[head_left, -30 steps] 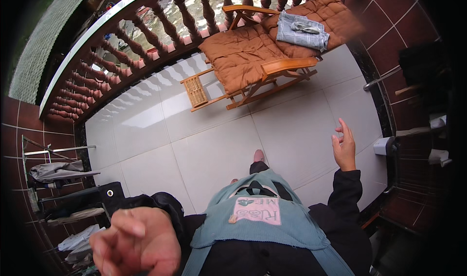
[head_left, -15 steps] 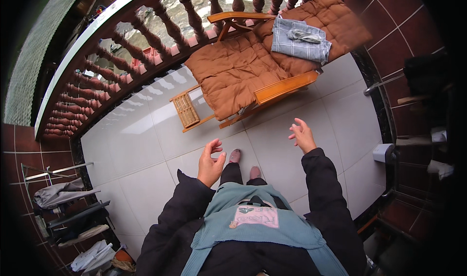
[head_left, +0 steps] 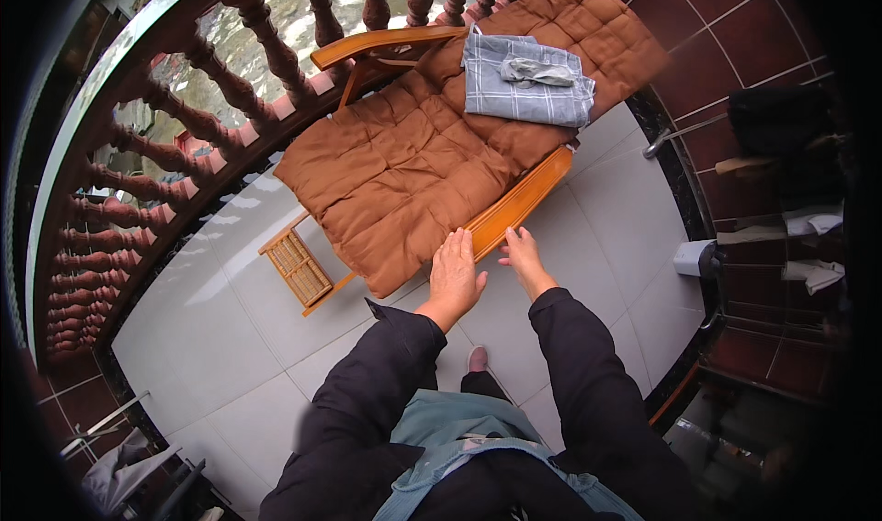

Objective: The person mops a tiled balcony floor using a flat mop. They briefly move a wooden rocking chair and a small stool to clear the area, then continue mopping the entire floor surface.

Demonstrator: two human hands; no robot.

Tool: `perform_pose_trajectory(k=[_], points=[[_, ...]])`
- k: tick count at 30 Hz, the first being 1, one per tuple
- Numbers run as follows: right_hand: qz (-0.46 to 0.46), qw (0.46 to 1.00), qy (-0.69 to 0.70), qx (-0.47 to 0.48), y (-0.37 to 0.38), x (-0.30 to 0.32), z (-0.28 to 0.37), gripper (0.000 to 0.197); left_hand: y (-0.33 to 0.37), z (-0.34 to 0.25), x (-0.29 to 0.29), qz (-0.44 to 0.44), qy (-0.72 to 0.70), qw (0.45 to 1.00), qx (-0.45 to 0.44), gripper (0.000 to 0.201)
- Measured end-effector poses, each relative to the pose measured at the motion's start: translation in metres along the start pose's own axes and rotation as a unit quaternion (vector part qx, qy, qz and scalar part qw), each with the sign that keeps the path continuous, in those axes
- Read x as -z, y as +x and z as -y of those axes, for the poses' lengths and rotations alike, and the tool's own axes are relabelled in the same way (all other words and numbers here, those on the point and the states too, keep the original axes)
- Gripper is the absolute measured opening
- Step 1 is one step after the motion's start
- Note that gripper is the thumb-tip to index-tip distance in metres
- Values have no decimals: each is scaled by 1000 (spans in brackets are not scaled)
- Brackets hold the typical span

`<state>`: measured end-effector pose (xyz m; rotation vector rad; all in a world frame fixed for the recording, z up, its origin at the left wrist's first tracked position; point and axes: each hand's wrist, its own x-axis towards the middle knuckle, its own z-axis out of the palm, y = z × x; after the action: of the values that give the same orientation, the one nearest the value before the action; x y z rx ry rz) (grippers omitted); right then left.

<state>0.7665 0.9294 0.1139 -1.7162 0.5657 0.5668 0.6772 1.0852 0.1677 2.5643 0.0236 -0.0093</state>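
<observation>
Here's the left hand, flat with fingers side by side, and the right hand, loosely spread and slightly curled, both at the front end of the near armrest of the recliner, contact impossible to tell. Brown cushion along the recliner's length, folded grey checked cloth on its backrest, woven footrest at its foot, balustrade beyond its far side!

And here's the wooden reclining chair, standing on the pale tiled floor just ahead of the hands; a quilted brown cushion stretches along it, and up there, beyond the hands, lies a folded grey checked cloth!
</observation>
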Motion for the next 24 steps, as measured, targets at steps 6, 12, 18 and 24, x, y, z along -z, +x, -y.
perform_pose_trajectory(k=[6, 12, 18, 24], points=[[22, 997, 72, 6, 25, -9, -15, 33, 61, -5, -41, 106, 111, 986, 69, 71], [6, 997, 73, -26, 49, -9, -21, 43, 73, 3, -70, 9, 130, 987, 96, 42], [-19, 992, 123, 20, 75, 0, -9, 50, 61, 11, -51, 26, 71, 994, 75, 68], [25, 956, 292, 25, 127, 26, -28, 38, 45, 21, -57, 29, 85, 992, 86, 68]])
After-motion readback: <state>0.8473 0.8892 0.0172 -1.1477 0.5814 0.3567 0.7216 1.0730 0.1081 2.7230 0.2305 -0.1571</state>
